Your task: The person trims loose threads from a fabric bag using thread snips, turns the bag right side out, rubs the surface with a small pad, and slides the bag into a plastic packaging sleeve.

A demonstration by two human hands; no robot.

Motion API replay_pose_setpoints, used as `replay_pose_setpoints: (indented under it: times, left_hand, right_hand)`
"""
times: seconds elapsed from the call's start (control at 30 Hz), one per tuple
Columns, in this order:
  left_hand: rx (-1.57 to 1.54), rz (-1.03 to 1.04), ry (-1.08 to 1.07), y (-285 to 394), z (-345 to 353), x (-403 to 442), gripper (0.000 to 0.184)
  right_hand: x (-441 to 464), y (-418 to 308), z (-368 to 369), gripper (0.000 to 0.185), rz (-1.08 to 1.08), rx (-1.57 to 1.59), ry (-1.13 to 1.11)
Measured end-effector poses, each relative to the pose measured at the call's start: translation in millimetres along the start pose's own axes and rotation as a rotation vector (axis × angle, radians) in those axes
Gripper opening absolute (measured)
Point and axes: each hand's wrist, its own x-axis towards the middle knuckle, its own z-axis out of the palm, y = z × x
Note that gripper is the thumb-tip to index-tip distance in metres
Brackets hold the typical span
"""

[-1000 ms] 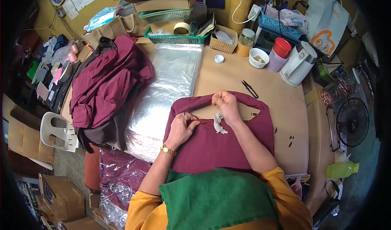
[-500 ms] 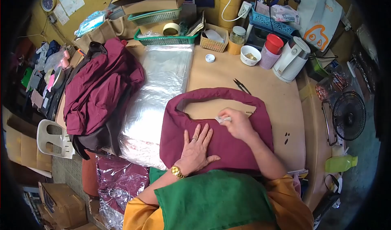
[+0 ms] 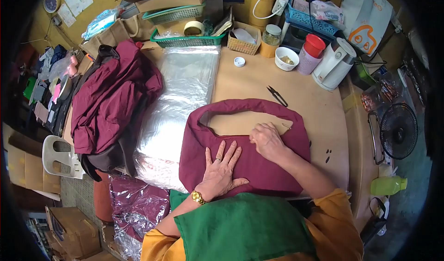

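A maroon fabric bag (image 3: 273, 168) lies flat on the table in front of me, its wide handle loop curving away at the far side. My left hand (image 3: 219, 171) rests on the bag's body, fingers spread and pressing flat, a gold watch on the wrist. At the lower edge of the handle opening, my right hand (image 3: 268, 141) is closed against the fabric. Its fingers now cover the small white wad that showed in it half a second ago. Black thread snips (image 3: 277, 96) lie on the table just beyond the handle.
Left of the bag is a stack of clear plastic sleeves (image 3: 180, 90), beside a heap of maroon fabric (image 3: 115, 99). Along the back stand green baskets (image 3: 187, 41), a glass jar (image 3: 271, 35), a white bowl (image 3: 286, 60) and a white kettle (image 3: 334, 64).
My right hand has shifted slightly right and down, turning so that the white wad no longer shows. The left hand stays on the bag. The view has shifted a little.
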Motion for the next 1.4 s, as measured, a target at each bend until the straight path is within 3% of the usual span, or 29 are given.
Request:
replay_pose_setpoints:
  times: [0.1, 0.27, 0.37, 0.47, 0.53, 0.63, 0.77, 0.8, 0.9, 0.97, 1.03, 1.1, 1.33, 1.4]
  left_hand:
    - [0.014, -0.01, 0.009, 1.1, 1.6, -1.3, 0.102]
    - [0.032, -0.014, -0.002, -4.4, -1.4, -8.1, 0.101]
    - [0.057, -0.007, 0.001, -3.2, -6.3, -10.8, 0.104]
    - [0.017, 0.009, -0.048, -2.8, -26.0, 7.7, 0.094]
    - [-0.355, -0.008, 0.237, -9.3, -23.9, 28.6, 0.084]
    - [-0.294, -0.069, 0.16, -6.6, -27.7, 50.0, 0.08]
    - [-0.207, 0.03, 0.131, 1.9, -19.1, 28.2, 0.071]
    - [-0.025, 0.091, 0.132, 6.5, -16.9, 18.8, 0.065]
    - [0.057, 0.086, 0.188, 6.3, 7.5, 0.9, 0.065]
    - [0.095, 0.084, 0.18, 7.0, 7.4, -0.7, 0.064]
    - [0.105, 0.067, 0.156, 7.5, 8.9, -0.3, 0.065]
    - [0.085, 0.04, 0.137, 10.2, 8.8, -1.5, 0.065]
    - [0.145, 0.014, 0.13, 10.6, 13.3, -4.3, 0.065]
    - [0.126, 0.006, 0.138, 11.3, 16.3, -3.3, 0.065]
  right_hand:
    - [16.1, -15.1, 31.0, 0.008, -0.023, 0.04, 0.112]
    - [-2.2, 3.0, 4.5, 0.008, 0.0, 0.029, 0.041]
    - [-1.5, 22.9, -22.4, 0.005, 0.143, -0.192, -0.147]
    - [6.3, 34.2, -21.6, 0.003, 0.304, -0.055, -0.001]
    - [8.6, 30.2, -11.2, 0.004, 0.317, 0.02, 0.04]
    - [7.1, 25.7, 1.9, 0.007, 0.302, 0.093, 0.131]
    - [-4.6, 33.7, 1.5, 0.015, 0.228, 0.058, 0.189]
    - [-4.1, 35.4, -0.7, 0.015, 0.232, 0.061, 0.186]
    - [6.3, 30.2, -21.0, 0.013, 0.411, 0.133, 0.085]
    - [20.4, 11.1, -31.9, 0.008, 0.496, 0.343, -0.161]
    - [14.1, -7.8, -1.5, 0.004, 0.434, 0.377, -0.097]
    - [4.1, -22.5, 20.9, 0.002, 0.033, 0.204, 0.0]
    - [-2.4, -9.8, 5.6, 0.01, 0.01, 0.06, -0.134]
    - [6.9, -20.7, 25.3, 0.009, -0.043, 0.109, 0.022]
